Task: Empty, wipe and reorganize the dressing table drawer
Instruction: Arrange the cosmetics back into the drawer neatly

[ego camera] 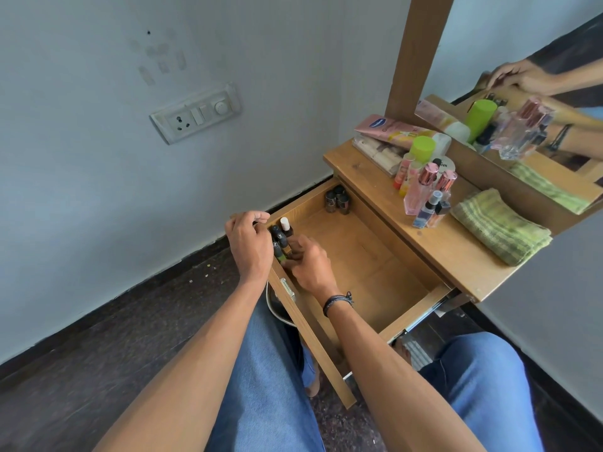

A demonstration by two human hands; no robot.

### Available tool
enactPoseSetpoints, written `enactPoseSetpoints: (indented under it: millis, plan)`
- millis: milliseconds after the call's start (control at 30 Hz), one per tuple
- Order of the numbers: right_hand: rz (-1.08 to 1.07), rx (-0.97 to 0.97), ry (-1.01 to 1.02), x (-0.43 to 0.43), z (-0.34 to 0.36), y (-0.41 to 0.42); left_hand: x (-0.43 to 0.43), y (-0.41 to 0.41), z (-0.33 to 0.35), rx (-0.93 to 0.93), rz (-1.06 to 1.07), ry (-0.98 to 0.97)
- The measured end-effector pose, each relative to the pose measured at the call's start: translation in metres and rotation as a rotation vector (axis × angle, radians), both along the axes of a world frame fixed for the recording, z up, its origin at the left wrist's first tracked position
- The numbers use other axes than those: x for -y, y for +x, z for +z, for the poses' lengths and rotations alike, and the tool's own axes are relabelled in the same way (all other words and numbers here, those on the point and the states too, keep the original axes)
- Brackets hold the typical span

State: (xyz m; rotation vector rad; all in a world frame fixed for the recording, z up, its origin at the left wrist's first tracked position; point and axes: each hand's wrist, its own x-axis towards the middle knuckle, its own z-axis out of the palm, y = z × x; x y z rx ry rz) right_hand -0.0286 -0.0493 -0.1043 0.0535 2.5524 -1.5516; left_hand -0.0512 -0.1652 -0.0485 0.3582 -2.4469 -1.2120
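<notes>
The wooden drawer (385,272) of the dressing table stands pulled out, its floor mostly bare. Several small dark nail polish bottles (281,238) stand in its near left corner, one with a white cap. My right hand (308,264) is inside the drawer, fingers curled around the bottles at that corner. My left hand (249,244) hovers over the drawer's front left corner, fingers curled with thumb and forefinger pinched together; whether it holds anything is hidden. Three more dark bottles (337,200) stand in the far left corner.
On the table top (456,252) stand perfume bottles (424,194), a green-capped bottle (421,151), a pink tube (388,130) on a clear box, and a folded green towel (499,226). A mirror (528,93) rises behind. A wall with a switch plate (195,112) is at left. My knees flank the drawer.
</notes>
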Motion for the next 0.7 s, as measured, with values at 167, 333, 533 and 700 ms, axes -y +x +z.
enactPoseSetpoints:
  millis: [167, 333, 533, 700]
  plan:
    - [-0.011, 0.013, -0.025, -0.003, 0.0, -0.001, -0.001, 0.0, 0.0, 0.003, -0.003, 0.002]
    - [-0.065, 0.016, -0.026, -0.016, 0.01, 0.008, -0.001, 0.001, 0.002, -0.004, -0.009, -0.001]
    - [-0.102, -0.039, 0.042, -0.051, 0.037, 0.038, -0.002, 0.001, 0.001, 0.011, -0.01, 0.039]
    - [-0.135, -0.141, 0.203, -0.081, 0.054, 0.069, 0.0, 0.005, 0.005, 0.013, -0.037, 0.173]
